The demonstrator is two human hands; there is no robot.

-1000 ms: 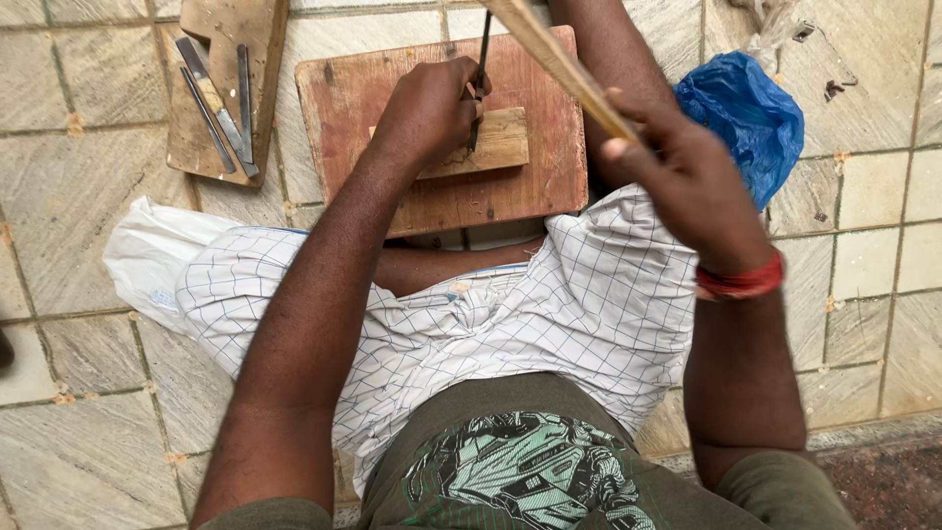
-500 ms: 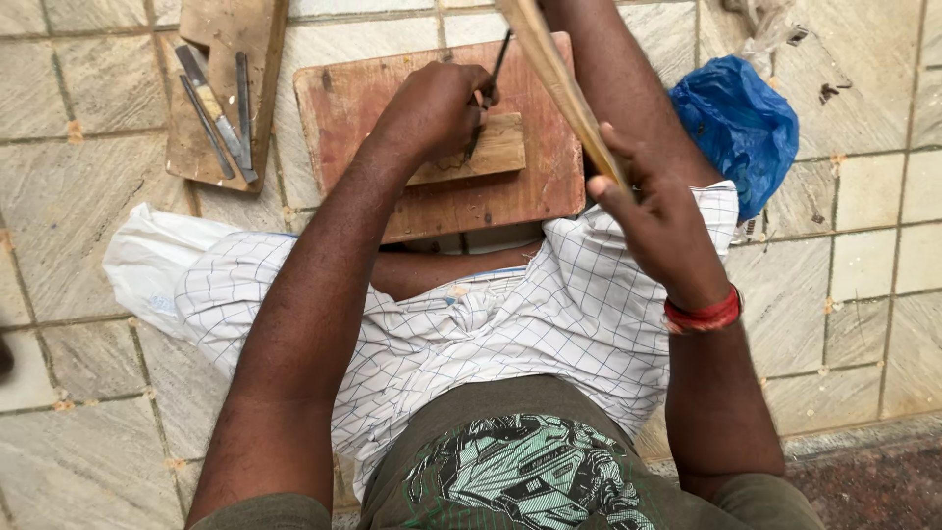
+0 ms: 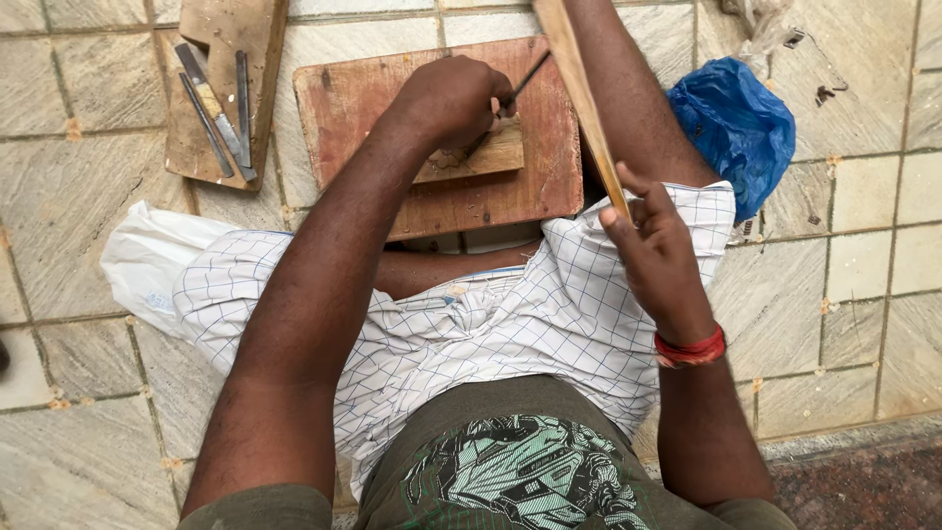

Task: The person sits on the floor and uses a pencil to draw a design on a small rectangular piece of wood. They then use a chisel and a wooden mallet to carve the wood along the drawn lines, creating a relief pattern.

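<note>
Carving is seen on a small pale rectangular wooden block [image 3: 481, 159], which lies flat on a larger reddish-brown wooden board [image 3: 549, 157] set on the stone-tiled floor [image 3: 863, 275]. The block lies directly under the left hand [image 3: 453, 98] and is partly covered by it. A thin dark metal chisel [image 3: 520, 83] is clamped in the closed left grip, its shaft slanting up to the right and its tip hidden where it meets the block. A long pale wooden stick [image 3: 584, 98] is held in the right hand [image 3: 657, 250], the fingers wrapped around its lower end; the stick is raised above the board's right side, well apart from the block. One red band [image 3: 692, 348] is worn on the right wrist.

To the left, a second, smaller brown wooden board [image 3: 265, 59] is seen, and three metal hand tools [image 3: 221, 108] lie on it side by side. One blue plastic bag [image 3: 736, 123] is bunched on the floor just right of the large board; what it holds cannot be told. One white plastic bag [image 3: 147, 260] lies at the left, partly tucked under a white checked cloth [image 3: 510, 324] draped over the lap. Below it, an olive shirt with a green print [image 3: 520, 471] is visible.
</note>
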